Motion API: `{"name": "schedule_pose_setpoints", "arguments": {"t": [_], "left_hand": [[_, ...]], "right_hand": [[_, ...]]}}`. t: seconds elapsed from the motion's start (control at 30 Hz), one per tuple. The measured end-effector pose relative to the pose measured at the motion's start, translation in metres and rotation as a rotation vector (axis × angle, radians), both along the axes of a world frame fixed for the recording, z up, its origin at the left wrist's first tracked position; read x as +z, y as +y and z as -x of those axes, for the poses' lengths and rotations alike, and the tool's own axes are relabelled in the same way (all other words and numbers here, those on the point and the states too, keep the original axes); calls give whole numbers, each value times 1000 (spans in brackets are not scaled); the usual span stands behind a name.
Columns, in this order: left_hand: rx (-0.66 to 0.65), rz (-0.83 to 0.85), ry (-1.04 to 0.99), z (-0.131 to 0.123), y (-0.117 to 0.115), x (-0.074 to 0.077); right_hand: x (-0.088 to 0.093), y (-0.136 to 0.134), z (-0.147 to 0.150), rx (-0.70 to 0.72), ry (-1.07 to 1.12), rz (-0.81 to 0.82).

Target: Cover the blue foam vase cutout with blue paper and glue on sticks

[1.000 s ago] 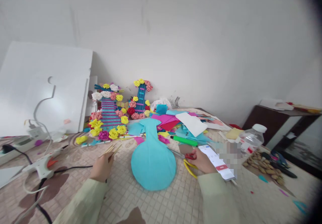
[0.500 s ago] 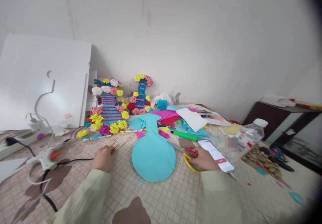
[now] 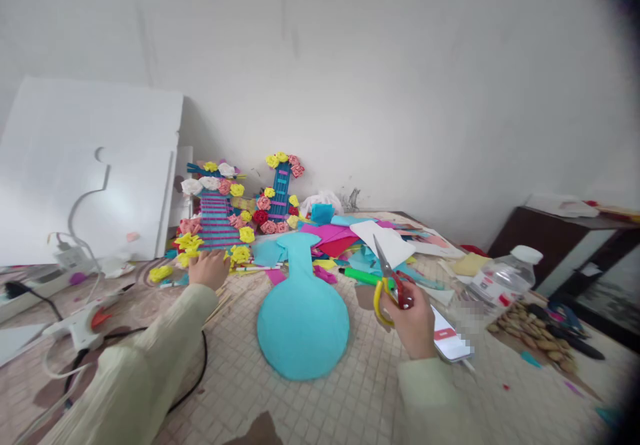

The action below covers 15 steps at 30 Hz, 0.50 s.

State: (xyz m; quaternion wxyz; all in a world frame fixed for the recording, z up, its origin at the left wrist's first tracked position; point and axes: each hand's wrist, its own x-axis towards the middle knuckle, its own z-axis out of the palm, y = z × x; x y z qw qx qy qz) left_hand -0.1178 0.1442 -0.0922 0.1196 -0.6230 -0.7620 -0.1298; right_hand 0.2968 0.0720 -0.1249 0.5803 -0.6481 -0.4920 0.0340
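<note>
The left hand [image 3: 209, 268] reaches far over the table, its fingers at the yellow paper flowers [image 3: 190, 242]; whether it pinches one I cannot tell. The right hand [image 3: 411, 322] is wrapped round the handle loops, one red and one yellow, of metal-bladed scissors [image 3: 388, 273], their blades pointing up and away. Between the hands, the turquoise guitar-shaped cutout [image 3: 303, 328] lies flat, round body near, narrow neck far, touching neither hand.

Beige grid-patterned tablecloth [image 3: 345, 402] shows around the near rim of the round body and between it and each sleeve. The neck's far end meets a heap of coloured paper [image 3: 333, 235]. The table's far edge runs by the white wall [image 3: 400, 98].

There are two flower-trimmed stick models [image 3: 281, 195] at the far left, one green cylinder [image 3: 367, 277], one white-screened phone [image 3: 453, 346] just beside the right hand, and several thin wooden sticks [image 3: 223, 305] by the left cuff.

One clear plastic bottle [image 3: 507, 275] with a white cap stands tilted-looking at right; its contents I cannot tell. Brown nut-like pieces [image 3: 540, 338] lie just beside it, too many to count.
</note>
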Motion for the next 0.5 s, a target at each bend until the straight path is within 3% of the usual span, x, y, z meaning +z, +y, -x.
{"name": "schedule_pose_setpoints", "arguments": {"t": [0.2, 0.5], "left_hand": [[11, 64, 16, 15, 40, 3], [-7, 38, 4, 19, 46, -3]], "right_hand": [[-1, 3, 7, 57, -48, -45], [0, 1, 10, 101, -52, -30]]}}
